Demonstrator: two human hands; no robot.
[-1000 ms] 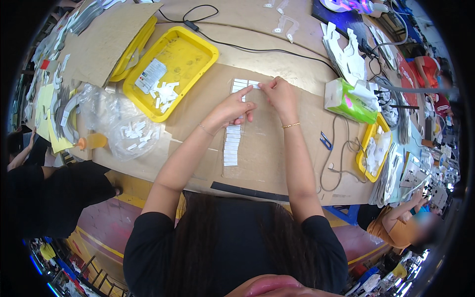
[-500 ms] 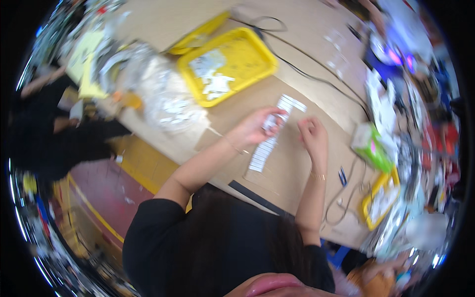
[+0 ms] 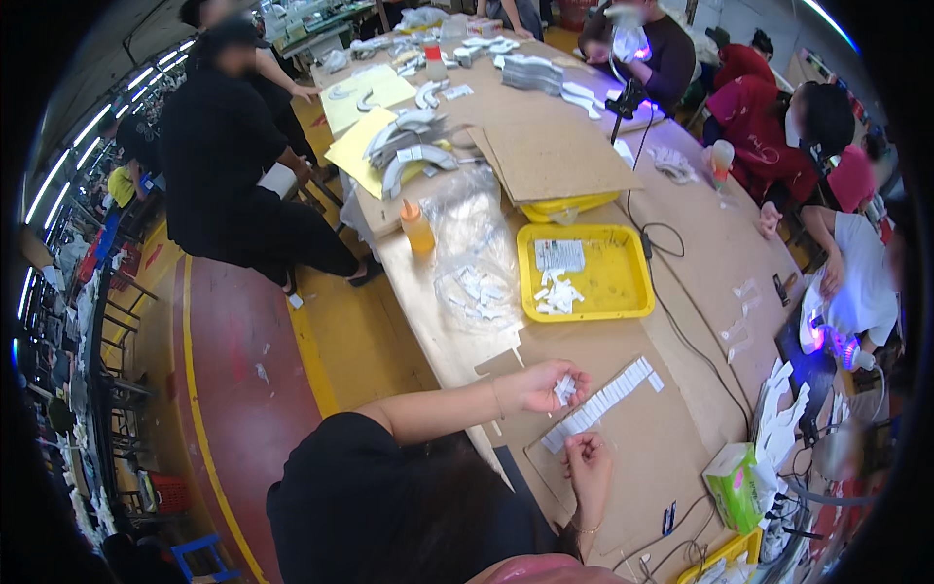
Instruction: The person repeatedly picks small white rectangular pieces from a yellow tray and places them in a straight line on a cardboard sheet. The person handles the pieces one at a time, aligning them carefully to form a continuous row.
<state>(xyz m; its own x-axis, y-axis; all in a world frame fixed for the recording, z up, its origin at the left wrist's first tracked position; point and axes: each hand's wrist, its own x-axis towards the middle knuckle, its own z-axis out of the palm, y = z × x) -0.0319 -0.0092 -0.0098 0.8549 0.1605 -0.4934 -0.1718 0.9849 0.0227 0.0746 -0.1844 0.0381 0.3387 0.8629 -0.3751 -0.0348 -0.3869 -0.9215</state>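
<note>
My left hand [image 3: 556,386] is cupped palm up with small white pieces [image 3: 565,390] in it, its fingers curled round them. It hovers just left of a long row of white rectangular pieces [image 3: 611,396] laid side by side on a brown cardboard sheet [image 3: 642,448]. At the row's far end, a few pieces turn off to the right. My right hand [image 3: 590,472] is at the near end of the row, thumb and fingers pinched together. Whether a piece sits between those fingertips is too small to see.
Beyond my hands stands a yellow tray [image 3: 654,310] with white pieces and a label. Left of it are a plastic bag [image 3: 477,292] and an orange bottle [image 3: 416,229]. A black cable [image 3: 696,341] crosses the table. At right is a green tissue pack [image 3: 735,487]. Several people work nearby.
The view has tilted up and turned, showing more of the room. My right hand has moved from the row's right side to its near end. My left hand stays beside the row.
</note>
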